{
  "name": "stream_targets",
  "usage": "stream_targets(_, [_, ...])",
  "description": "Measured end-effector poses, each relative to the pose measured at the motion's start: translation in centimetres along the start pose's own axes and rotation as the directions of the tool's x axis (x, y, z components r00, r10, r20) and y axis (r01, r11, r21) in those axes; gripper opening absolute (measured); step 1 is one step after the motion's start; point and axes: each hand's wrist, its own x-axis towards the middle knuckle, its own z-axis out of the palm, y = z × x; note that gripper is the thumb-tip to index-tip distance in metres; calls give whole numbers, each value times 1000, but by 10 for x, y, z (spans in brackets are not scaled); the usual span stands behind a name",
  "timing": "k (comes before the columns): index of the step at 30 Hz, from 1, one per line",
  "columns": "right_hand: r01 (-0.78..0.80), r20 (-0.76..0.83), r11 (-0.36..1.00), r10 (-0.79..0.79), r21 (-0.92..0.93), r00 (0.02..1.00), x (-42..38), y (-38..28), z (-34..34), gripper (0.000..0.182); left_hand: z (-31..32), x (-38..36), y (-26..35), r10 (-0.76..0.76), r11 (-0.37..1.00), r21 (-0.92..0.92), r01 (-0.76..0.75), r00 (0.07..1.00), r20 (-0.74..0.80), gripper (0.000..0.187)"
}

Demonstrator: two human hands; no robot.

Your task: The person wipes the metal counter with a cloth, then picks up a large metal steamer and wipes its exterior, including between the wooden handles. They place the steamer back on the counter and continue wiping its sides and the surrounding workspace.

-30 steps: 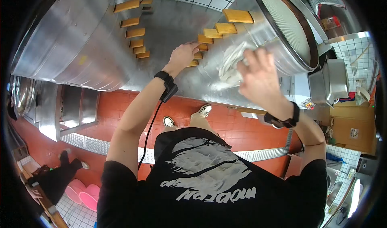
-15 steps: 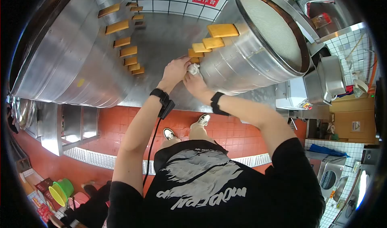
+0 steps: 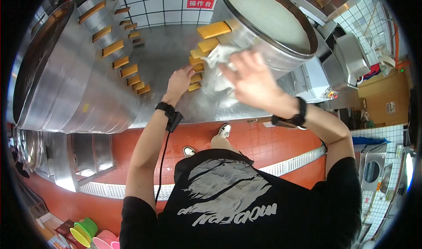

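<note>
A stack of round metal steamer tiers (image 3: 281, 57) stands on the steel worktop, with yellow wooden handles (image 3: 214, 29) in a row down its left side. My left hand (image 3: 179, 81) reaches the lower handles, its fingertips closed on one wooden handle (image 3: 196, 67). Against the stack's side, my right hand (image 3: 252, 79) holds a white cloth (image 3: 220, 71) that hangs loosely below the palm. Motion smears this hand, and it hides part of the tiers behind it. Pale mesh or cloth lines the open top tier (image 3: 268, 20).
Another tall metal steamer stack (image 3: 83, 86) with wooden handles rises at the left on the steel worktop (image 3: 160, 51). Metal containers (image 3: 351, 53) sit to the right. Below lies a red tiled floor (image 3: 136, 148) with a metal drain grate (image 3: 105, 190); coloured buckets (image 3: 83, 231) are at lower left.
My right hand has moved right and up along the stack, and the bunched cloth has spread out. My left hand has shifted slightly left and down. The whole view has turned somewhat.
</note>
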Motion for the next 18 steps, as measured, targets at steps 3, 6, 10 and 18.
stream_targets(3, [-110,-128,994,112,24,985,-8,16,-43,54,5,1,-7,23,1000,3,-23,1000,-9,32])
stream_targets(6, [-160,-220,984,174,80,960,-10,22,-53,39,5,1,-9,22,1000,20,-23,999,33,33])
stream_targets(10, [-98,-120,994,104,51,987,-17,-5,25,33,7,6,-10,-19,999,-39,22,997,81,33])
stream_targets(18, [175,27,982,-173,-67,984,-70,-89,215,39,4,4,2,-29,997,78,23,997,73,34])
